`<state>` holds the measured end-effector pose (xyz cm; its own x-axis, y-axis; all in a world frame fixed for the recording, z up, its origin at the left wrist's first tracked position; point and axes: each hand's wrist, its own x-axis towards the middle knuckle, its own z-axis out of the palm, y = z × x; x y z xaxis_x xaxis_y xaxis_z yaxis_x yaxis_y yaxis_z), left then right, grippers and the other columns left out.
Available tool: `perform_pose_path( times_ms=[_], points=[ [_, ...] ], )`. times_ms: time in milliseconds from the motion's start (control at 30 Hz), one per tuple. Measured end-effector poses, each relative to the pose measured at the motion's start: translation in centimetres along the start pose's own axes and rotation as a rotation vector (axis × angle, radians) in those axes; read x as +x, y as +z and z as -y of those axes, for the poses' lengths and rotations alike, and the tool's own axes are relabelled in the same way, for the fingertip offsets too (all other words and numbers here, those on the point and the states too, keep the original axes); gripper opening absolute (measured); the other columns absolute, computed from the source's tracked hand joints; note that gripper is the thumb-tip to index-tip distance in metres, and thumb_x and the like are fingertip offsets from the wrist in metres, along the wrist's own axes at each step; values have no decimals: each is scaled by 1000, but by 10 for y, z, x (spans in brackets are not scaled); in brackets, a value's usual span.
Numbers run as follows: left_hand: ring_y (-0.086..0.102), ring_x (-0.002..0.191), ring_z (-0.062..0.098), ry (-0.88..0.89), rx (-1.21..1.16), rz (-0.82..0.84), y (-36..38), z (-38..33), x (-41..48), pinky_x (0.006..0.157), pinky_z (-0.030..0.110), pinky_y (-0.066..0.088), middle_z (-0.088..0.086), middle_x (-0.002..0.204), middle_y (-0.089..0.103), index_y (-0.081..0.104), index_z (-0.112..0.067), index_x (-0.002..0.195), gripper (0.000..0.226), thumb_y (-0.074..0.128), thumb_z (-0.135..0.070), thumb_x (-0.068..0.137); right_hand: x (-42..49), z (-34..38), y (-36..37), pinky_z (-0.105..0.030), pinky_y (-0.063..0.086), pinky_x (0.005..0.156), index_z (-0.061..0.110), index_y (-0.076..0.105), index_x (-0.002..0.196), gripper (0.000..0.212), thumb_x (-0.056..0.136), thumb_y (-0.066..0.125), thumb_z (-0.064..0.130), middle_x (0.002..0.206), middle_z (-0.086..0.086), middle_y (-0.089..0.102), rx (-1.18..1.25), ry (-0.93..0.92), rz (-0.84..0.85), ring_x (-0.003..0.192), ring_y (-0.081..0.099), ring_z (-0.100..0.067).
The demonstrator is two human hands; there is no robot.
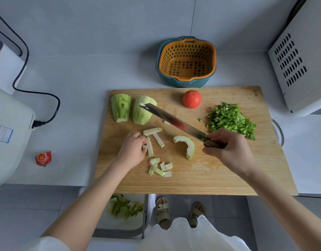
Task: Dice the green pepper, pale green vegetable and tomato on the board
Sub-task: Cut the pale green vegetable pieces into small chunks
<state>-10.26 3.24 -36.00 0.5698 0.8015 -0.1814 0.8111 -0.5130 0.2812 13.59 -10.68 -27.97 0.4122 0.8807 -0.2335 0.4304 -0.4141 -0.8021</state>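
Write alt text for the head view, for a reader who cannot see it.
A person's right hand holds a knife over a wooden cutting board while the left hand pinches a pale green vegetable strip. Diced green pepper, a whole tomato and two large pale green pieces also lie on it.
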Motion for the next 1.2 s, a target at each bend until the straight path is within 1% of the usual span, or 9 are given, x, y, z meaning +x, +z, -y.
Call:
perform_pose_path(
  times_ms=[233, 367, 467, 667, 833, 933, 1000, 1100, 1200],
  points=[
    [36, 102, 10, 86, 110, 208, -6, 8, -15, 98, 27, 31, -9, 98, 48, 66, -21, 83, 4, 64, -24, 81, 0, 2, -4, -27, 43, 60, 21, 69, 88, 27, 65, 81, 12, 67, 15, 66, -13, 0, -17, 59, 57, -4],
    [48, 104, 19, -44, 76, 58, -9, 7, -1, 89, 29, 39, 0, 103, 54, 61, -12, 97, 31, 56, -41, 87, 1, 1, -4, -25, 40, 59, 24, 68, 86, 28, 65, 81, 11, 63, 24, 64, 7, 11, -23, 56, 56, 0],
    [51, 104, 24, -139, 195, 87, -3, -7, 12, 88, 32, 44, 8, 109, 54, 55, -5, 109, 56, 52, -56, 85, 3, 2, -3, -25, 39, 59, 25, 67, 85, 28, 66, 80, 11, 61, 19, 64, -2, 4, -25, 55, 55, 2],
    [57, 75, 18, -308, 126, 149, -2, -28, 23, 59, 25, 46, 6, 87, 63, 54, -8, 81, 21, 60, -27, 88, 5, 2, -5, -25, 39, 58, 23, 67, 88, 27, 66, 80, 12, 65, 16, 64, -24, -6, -15, 56, 55, 2],
    [62, 65, 18, -601, -265, 126, -2, -38, 34, 48, 24, 46, 5, 65, 61, 52, -7, 63, 25, 63, -15, 84, 7, 1, -4, -24, 41, 58, 20, 68, 90, 27, 67, 80, 13, 68, 16, 65, -20, -2, -22, 56, 57, 0],
    [69, 66, 18, -791, -640, 73, -5, -38, 41, 61, 30, 57, 9, 67, 66, 65, 3, 86, 15, 60, -11, 87, 9, 2, -5, -25, 42, 60, 21, 68, 90, 27, 67, 80, 13, 69, 15, 66, -22, 2, -21, 59, 57, -2],
    [69, 64, 19, -849, -772, 61, -10, -39, 43, 68, 34, 59, 11, 80, 67, 58, 5, 111, 27, 57, -12, 90, 9, 1, -7, -24, 40, 59, 22, 67, 89, 27, 67, 80, 13, 68, 16, 65, -23, 3, -24, 57, 57, -1],
    [64, 84, 24, -663, -337, 68, -17, -35, 45, 57, 28, 52, 14, 119, 54, 36, -9, 137, 49, 54, -16, 91, 9, 1, -10, -23, 40, 58, 23, 67, 89, 28, 67, 80, 13, 68, 17, 65, -12, 4, -25, 59, 57, 3],
    [46, 113, 31, -385, -39, 113, -17, -28, 52, 84, 32, 47, 16, 134, 34, 43, -23, 135, 46, 52, -17, 90, 9, 0, -11, -23, 40, 59, 22, 67, 88, 27, 66, 80, 12, 67, 17, 65, -8, -2, -30, 58, 57, 3]
  ],
)
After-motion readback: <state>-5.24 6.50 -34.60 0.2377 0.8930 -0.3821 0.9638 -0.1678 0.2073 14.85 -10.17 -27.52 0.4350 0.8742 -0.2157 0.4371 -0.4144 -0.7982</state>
